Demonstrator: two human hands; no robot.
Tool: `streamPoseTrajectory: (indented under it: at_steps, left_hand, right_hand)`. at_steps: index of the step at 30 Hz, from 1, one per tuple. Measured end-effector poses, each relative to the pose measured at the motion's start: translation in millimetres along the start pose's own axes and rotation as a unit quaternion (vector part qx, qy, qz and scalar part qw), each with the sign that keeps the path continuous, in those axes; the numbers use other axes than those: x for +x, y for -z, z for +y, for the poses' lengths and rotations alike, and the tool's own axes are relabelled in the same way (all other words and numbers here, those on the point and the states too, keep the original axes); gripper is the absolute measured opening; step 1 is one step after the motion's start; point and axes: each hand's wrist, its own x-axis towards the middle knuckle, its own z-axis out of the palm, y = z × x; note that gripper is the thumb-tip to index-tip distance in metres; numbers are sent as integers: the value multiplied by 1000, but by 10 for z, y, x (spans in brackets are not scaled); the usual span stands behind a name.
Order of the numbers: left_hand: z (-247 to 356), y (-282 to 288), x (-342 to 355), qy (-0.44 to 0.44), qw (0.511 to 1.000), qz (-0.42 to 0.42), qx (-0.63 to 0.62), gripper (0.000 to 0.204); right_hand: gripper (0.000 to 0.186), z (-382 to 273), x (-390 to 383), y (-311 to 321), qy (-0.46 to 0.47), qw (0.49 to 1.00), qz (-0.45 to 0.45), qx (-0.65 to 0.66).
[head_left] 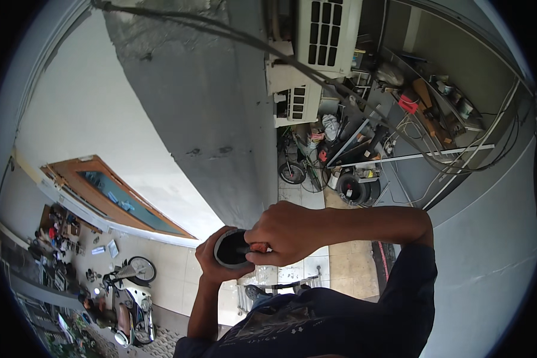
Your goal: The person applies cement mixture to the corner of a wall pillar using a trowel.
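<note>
The left hand curls its fingers around the cup before the chest, probably for steadiness. The right hand closes its fingers on the red handle, seemingly directed into the cup.

Two white air-conditioner condensers, one larger and one smaller, occupy the top centre. Dark cables run diagonally from the upper left toward the right. Beneath the condensers stands a bicycle; a black tyre lies to its right. A red container sits beside brown boards. Lower left: one motorcycle, near a wood-framed glazed panel.
</note>
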Motion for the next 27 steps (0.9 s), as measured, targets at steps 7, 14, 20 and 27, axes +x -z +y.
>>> streamPoseTrajectory:
  at_steps: [7, 14, 20, 27]
  left_hand:
    - [184, -198, 47, 0, 999, -28, 27, 80]
    - [251, -251, 77, 25, 999, -35, -13, 81]
    - [281, -184, 274, 11, 1000, -7, -15, 78]
    - [289, 209, 726, 61, 997, 0, -51, 79]
  right_hand:
    - [36, 86, -274, 96, 55, 992, 107, 33]
    - [36, 82, -429, 174, 54, 992, 116, 15]
    - [27, -61, -341, 468, 65, 991, 114, -22]
    - [23, -218, 62, 849, 136, 978, 138, -75]
